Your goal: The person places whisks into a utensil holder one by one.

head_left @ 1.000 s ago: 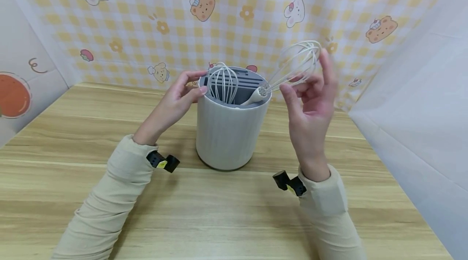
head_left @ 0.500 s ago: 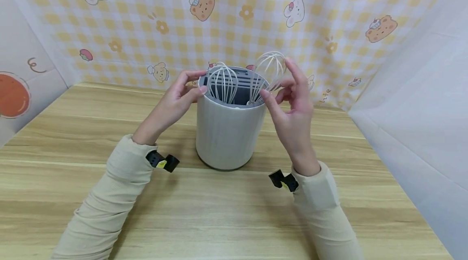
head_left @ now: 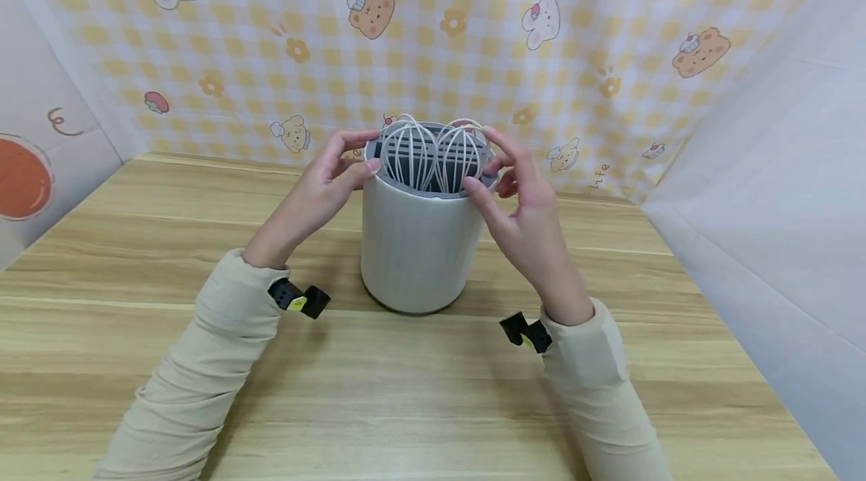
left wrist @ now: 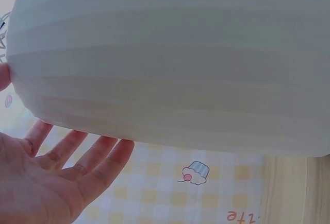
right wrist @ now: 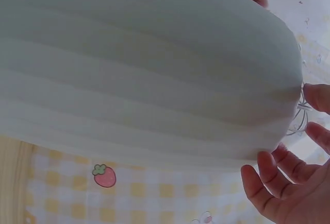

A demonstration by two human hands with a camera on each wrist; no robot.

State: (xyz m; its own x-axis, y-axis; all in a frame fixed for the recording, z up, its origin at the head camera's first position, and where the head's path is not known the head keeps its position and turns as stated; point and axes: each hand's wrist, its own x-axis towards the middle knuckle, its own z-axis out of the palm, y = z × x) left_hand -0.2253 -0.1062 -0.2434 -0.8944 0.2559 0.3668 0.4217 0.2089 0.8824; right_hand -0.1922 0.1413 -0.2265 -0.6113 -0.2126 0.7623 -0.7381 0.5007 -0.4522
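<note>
A white ribbed utensil holder (head_left: 419, 255) with a grey slotted top stands upright on the wooden table. Two whisks sit in its front compartment, wire heads up: the left whisk (head_left: 408, 154) and the right whisk (head_left: 458, 158), side by side at the rim. Their handles are hidden inside. My left hand (head_left: 328, 173) holds the holder's upper left edge, thumb at the front and fingers behind; in the left wrist view its fingertips touch the ribbed wall (left wrist: 170, 64). My right hand (head_left: 521, 195) pinches the right whisk's wires between thumb and index finger, other fingers beside the rim.
The wooden table (head_left: 379, 406) spreads around the holder. Behind it hangs a yellow checked cloth (head_left: 433, 75) with cartoon prints, and a pale sheet (head_left: 764, 188) closes off the right side. Black cameras are strapped to both sleeves.
My right hand has moved left and down, bringing the right whisk from a tilt over the rim to upright and deeper in the holder. The left hand keeps its place.
</note>
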